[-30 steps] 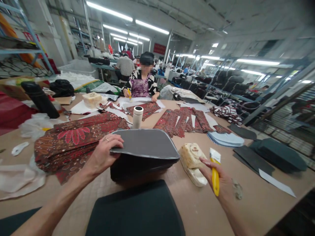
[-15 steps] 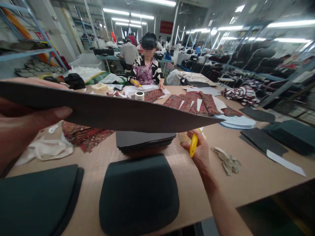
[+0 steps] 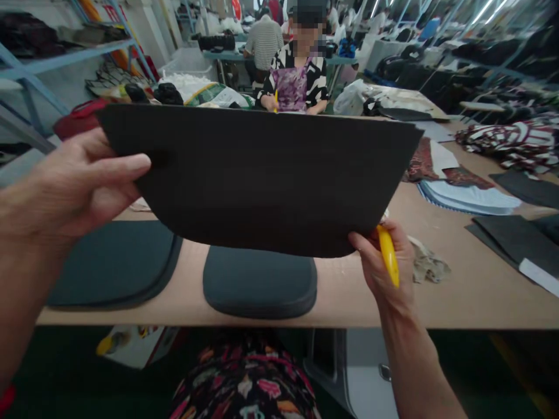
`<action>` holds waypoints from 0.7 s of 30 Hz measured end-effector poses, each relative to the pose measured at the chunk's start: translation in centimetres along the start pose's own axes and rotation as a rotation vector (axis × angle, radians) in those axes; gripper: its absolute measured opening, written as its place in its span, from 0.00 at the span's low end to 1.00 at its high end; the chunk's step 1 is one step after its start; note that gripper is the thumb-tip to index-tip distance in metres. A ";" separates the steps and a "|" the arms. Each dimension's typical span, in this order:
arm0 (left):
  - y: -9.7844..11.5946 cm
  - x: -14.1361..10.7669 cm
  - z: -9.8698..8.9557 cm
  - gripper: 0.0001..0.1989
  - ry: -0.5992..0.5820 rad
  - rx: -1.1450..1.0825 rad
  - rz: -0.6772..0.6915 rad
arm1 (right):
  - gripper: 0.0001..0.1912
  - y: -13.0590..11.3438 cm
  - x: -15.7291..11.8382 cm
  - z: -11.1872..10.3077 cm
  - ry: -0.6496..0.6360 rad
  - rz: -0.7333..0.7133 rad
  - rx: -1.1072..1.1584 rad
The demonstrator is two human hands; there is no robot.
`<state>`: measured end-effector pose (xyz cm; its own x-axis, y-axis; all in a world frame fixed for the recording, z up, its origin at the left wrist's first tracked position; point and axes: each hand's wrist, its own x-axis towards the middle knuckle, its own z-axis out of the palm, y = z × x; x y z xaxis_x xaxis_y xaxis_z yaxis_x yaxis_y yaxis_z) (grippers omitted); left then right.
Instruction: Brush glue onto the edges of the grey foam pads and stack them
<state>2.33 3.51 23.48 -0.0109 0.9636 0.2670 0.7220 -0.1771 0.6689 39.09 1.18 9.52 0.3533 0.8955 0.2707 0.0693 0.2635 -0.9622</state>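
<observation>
A stiff black panel [image 3: 262,180] with rounded lower corners hangs upright before me, over the table. My left hand [image 3: 98,171] is closed on its left edge, the thumb on the near face. At the lower right corner, my right hand [image 3: 388,256] pinches the panel with its thumb. That same hand also grips a yellow-handled tool [image 3: 388,256], whose working end is mostly hidden. Below the panel lie a dark, rounded stack of panels [image 3: 259,285] and a wider stack [image 3: 117,267] to its left.
Across the table [image 3: 340,302] sits a co-worker [image 3: 292,81] holding a yellow tool. On the right are a crumpled cloth [image 3: 430,265], pale-blue sheets [image 3: 471,198], black pieces [image 3: 510,238] and patterned fabric [image 3: 515,142]. A shelf rack [image 3: 74,58] stands at left.
The black panel has turned from nearly edge-on to showing its broad face. My right hand has come to its lower right corner, still holding the yellow-handled tool. My view has tilted down.
</observation>
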 end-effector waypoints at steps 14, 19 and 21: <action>-10.8 -11.6 10.4 0.37 -0.244 -1.044 -0.659 | 0.36 5.2 -7.2 -0.3 0.019 0.330 -0.056; -12.5 -11.6 11.9 0.42 -0.140 -0.995 -0.633 | 0.36 6.8 -7.9 0.5 0.004 0.282 -0.265; -12.9 -11.2 12.3 0.44 -0.086 -0.973 -0.637 | 0.35 6.7 -7.9 0.7 -0.016 0.232 -0.377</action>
<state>1.68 -2.54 3.38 -0.1063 0.9373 -0.3319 -0.2332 0.3009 0.9247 36.07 -3.89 0.99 0.3856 0.9216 0.0440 0.3264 -0.0916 -0.9408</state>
